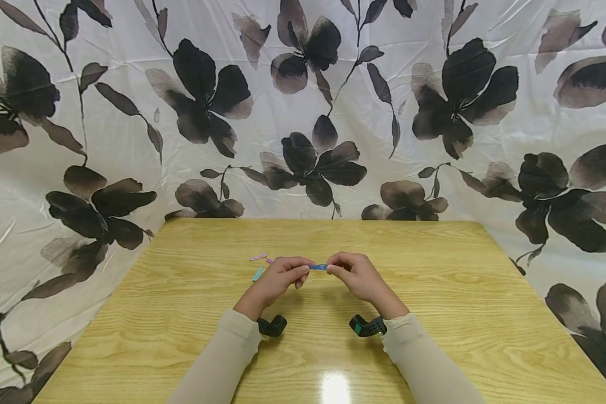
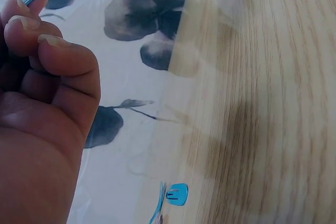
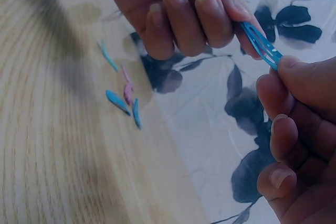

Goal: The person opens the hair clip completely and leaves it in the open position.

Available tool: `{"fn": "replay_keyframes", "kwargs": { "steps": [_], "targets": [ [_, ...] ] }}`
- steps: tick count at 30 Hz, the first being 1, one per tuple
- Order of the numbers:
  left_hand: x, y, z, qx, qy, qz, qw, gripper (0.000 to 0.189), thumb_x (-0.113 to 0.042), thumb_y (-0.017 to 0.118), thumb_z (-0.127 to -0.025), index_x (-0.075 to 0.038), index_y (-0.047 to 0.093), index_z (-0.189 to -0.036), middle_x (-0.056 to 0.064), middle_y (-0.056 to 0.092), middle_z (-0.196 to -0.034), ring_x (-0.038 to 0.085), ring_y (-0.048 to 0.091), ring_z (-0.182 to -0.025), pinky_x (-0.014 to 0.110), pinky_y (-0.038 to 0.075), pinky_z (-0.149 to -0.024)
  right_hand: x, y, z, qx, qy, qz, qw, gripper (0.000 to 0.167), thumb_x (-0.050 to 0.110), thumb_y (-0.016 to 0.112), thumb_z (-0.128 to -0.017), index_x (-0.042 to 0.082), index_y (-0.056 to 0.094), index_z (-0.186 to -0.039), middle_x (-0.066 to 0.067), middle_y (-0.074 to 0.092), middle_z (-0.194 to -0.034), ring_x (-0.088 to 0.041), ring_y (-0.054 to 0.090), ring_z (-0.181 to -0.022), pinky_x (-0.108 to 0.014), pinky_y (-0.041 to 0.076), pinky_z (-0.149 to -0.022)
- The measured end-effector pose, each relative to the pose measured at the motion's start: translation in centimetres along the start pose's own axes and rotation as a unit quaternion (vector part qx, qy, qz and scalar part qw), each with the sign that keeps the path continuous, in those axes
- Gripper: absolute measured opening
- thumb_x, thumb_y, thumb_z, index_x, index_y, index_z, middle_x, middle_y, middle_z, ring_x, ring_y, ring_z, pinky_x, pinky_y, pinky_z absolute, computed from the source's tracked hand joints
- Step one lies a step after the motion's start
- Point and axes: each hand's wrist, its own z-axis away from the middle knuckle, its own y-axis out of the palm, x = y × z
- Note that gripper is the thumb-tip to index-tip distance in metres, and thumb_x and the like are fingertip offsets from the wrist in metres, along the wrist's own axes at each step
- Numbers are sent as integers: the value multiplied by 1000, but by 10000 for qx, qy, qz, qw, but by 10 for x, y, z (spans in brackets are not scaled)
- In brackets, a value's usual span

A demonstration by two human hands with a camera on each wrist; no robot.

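Note:
A blue snap hair clip (image 1: 318, 267) is stretched between my two hands above the table. My left hand (image 1: 281, 276) pinches one end between thumb and forefinger, and my right hand (image 1: 357, 276) pinches the other. In the right wrist view the clip (image 3: 262, 45) shows its slotted frame, held slantwise between the fingertips. Behind the left hand lie a pink hair clip (image 1: 258, 257) and a turquoise hair clip (image 1: 257, 274); another pink one is partly covered by that hand.
The light wooden table (image 1: 434, 359) ends at a floral cloth (image 1: 303, 112) hanging behind it and at the sides. In the right wrist view, several blue and pink clips (image 3: 127, 92) lie grouped on the tabletop. Each wrist wears a dark strap (image 1: 271, 326).

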Motion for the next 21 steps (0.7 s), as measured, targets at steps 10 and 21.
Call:
{"fn": "replay_keyframes", "kwargs": {
  "steps": [10,21],
  "targets": [
    [1,-2,1,106,-88,195,9997,34,-16,46,-103,8,61,-121,0,55,-81,10,49,-68,26,45,-67,1,0,1,41,-60,-34,10000,15,26,60,-97,13,69,-97,-13,67,-90,-16,47,-64,-25,39,-57],
    [2,-1,1,164,-104,359,9992,32,-16,45,-104,10,60,-117,-1,53,-82,9,48,-67,25,45,-66,-1,2,1,72,-237,-16,9997,15,25,60,-97,14,69,-96,-1,67,-88,-14,49,-66,-25,41,-58]
  ]
}}
